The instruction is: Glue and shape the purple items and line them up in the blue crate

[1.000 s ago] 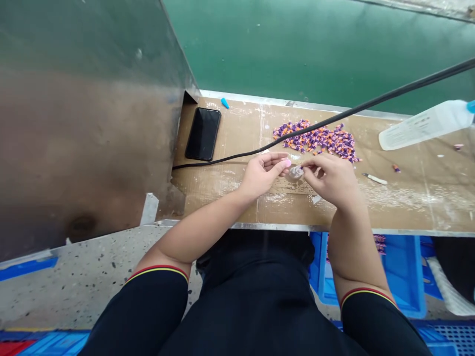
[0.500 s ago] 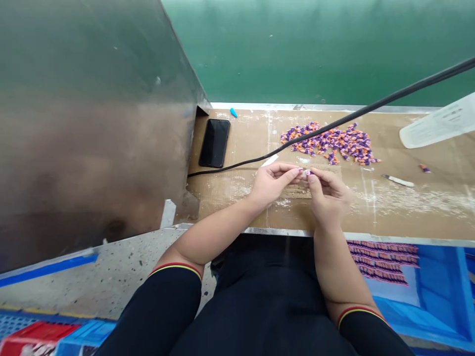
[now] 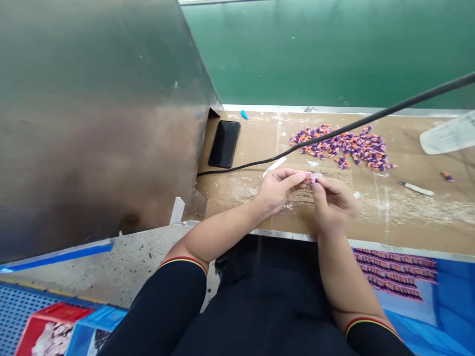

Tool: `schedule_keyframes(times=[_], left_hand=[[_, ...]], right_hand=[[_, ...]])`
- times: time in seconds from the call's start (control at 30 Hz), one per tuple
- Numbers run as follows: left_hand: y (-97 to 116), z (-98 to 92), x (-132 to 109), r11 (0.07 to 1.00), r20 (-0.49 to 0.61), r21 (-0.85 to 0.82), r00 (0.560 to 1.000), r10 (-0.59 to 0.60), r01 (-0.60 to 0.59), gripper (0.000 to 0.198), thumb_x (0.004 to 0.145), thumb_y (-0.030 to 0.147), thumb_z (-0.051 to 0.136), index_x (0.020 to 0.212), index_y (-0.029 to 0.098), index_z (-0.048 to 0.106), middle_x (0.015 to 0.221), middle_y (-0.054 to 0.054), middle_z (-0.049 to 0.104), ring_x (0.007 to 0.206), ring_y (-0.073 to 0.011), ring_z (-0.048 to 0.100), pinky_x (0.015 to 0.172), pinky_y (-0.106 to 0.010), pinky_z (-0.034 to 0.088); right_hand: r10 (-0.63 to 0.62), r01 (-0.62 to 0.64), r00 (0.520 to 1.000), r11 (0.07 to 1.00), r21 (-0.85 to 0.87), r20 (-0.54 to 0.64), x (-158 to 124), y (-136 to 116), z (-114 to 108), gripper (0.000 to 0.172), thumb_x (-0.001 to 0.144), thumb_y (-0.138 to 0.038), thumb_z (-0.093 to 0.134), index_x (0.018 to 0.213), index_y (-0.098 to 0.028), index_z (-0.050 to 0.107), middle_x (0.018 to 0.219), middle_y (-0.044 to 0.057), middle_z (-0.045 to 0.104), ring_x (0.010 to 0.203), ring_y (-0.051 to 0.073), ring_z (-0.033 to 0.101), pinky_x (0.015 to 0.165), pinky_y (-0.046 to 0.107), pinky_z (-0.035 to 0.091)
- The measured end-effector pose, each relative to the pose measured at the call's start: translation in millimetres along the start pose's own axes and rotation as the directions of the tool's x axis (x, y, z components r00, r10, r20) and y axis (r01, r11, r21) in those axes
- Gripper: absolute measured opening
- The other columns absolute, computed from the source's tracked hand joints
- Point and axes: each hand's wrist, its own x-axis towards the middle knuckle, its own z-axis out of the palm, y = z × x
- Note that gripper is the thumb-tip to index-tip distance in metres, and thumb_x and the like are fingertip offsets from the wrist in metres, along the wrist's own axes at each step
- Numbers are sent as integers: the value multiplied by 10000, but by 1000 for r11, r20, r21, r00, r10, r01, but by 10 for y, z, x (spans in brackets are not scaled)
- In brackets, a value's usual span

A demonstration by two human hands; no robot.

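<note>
A small purple and pink piece is pinched between the fingertips of both hands above the cardboard-covered bench. My left hand is closed, thumb against fingers, at the piece's left side. From the right, my right hand pinches the same piece with thumb and forefinger. Most of it is hidden by the fingertips, so its exact kind cannot be made out. Beyond the hands lies a pile of small purple and orange pieces. A white strip rests just past my left hand.
A black cable crosses over the bench. A phone lies at left beside a metal cabinet. At right are a white-handled knife, a lone piece and a whitish container. Below sits a blue crate with rows of pieces.
The view has shifted, so the bench things appear farther right. Both hands stay together on the small piece, with the fingers slightly rearranged. A small white scrap now shows beside my right hand.
</note>
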Motion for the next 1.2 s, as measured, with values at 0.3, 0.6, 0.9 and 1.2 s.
schedule_keyframes(times=[0.3,0.6,0.9,1.2], left_hand=[[2,24,-29,998,-29,53,999,40,-39,430,653,557,1093,840,229,886,924,-46,866,823,-122,754,872,-280,659],[-36,19,-32,976,-24,152,986,164,-158,435,706,606,1068,888,244,910,1002,-69,887,925,-168,811,940,-306,682],[-87,-64,-34,832,108,341,897,428,-438,186,950,447,931,967,262,919,1082,-77,893,1062,-206,862,1041,-359,711],[-106,-141,16,352,420,496,574,703,-794,294,1046,163,786,1290,307,867,1308,-71,866,1208,-202,849,1085,-360,710]], right_hand=[[-24,26,999,995,-97,21,38,-28,-24,169,1041,-462,798,987,-305,829,956,56,848,901,262,838,798,462,723],[-62,64,998,994,-85,30,50,-61,-13,59,1039,-340,809,1010,-307,849,989,44,860,895,247,839,814,438,724],[-208,206,978,976,-62,-25,68,-49,27,170,988,-151,844,1070,-300,834,980,-3,867,857,202,842,768,353,699],[-151,146,988,983,-109,-34,53,-58,32,65,1038,-240,798,1035,-290,839,966,14,866,886,221,851,800,386,719]])
